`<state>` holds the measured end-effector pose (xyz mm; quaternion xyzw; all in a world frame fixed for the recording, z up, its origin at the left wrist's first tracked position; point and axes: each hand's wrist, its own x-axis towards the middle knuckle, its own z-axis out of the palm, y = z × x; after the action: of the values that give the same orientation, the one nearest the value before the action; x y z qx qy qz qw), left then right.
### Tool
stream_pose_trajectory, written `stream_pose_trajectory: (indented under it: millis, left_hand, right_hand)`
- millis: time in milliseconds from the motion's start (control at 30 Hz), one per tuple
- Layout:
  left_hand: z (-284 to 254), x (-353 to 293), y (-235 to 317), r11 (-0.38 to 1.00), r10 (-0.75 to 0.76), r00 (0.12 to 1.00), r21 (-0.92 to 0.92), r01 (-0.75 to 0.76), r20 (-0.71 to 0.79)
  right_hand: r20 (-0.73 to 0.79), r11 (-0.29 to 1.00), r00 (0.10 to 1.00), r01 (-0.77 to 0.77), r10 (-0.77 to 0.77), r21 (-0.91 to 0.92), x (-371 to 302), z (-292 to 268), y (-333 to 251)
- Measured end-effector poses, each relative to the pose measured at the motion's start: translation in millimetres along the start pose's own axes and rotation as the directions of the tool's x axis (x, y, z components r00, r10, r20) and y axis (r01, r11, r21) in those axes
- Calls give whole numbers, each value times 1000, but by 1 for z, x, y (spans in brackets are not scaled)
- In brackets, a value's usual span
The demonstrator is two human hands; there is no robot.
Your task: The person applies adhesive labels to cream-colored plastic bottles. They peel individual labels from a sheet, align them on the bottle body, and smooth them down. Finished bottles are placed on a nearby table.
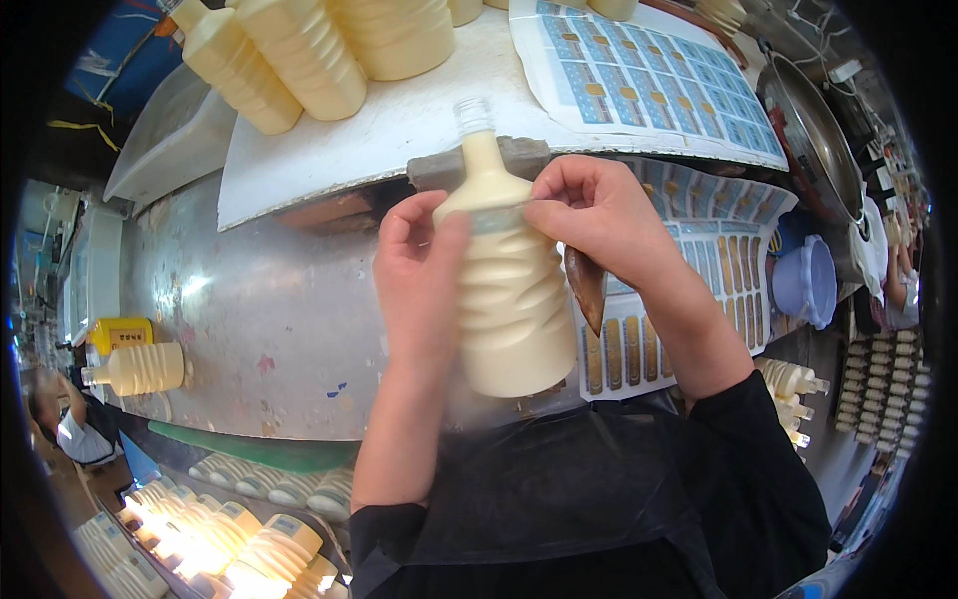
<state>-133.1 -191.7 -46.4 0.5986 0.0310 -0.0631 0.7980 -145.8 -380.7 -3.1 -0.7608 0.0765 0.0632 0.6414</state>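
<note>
High on the cream bottle [514, 309], the loosely curled left hand [417, 265] and pinching right hand [602, 217] seemingly apply a pale strip [497, 219], needing even smoothing next.

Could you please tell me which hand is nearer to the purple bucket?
Right: the right hand is left of the purple bucket; the left hand is farther left, beyond the pale bottle.

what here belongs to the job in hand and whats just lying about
Seemingly in use:
cream bottle between left hand and right hand
pale strip on its shoulder
brown pointed tool under right hand
label sheets

Seemingly just lying about:
purple basin
metal pan
yellow container
</note>
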Motion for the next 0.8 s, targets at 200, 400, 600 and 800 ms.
stream_pose_trajectory:
  millis: [200, 400, 600, 800]
  left_hand:
    - [1, -1, -1, 999, -12, 1000, -52, 11, -14]
    - [1, 3, 2, 999, -39, 999, -30, 39, -1]
    - [1, 9, -6, 960, 61, 998, 272, -67, 34]
    - [0, 7, -5, 919, 132, 989, 365, -146, 65]
  right_hand:
    - [28, 993, 996, -88, 86, 78, -3, -12, 0]
    - [20, 990, 999, -53, 50, 131, -1, -11, 12]
    - [-5, 991, 1000, -29, 30, 131, -1, -9, 12]
    - [-1, 996, 999, -46, 46, 83, 1, -9, 14]
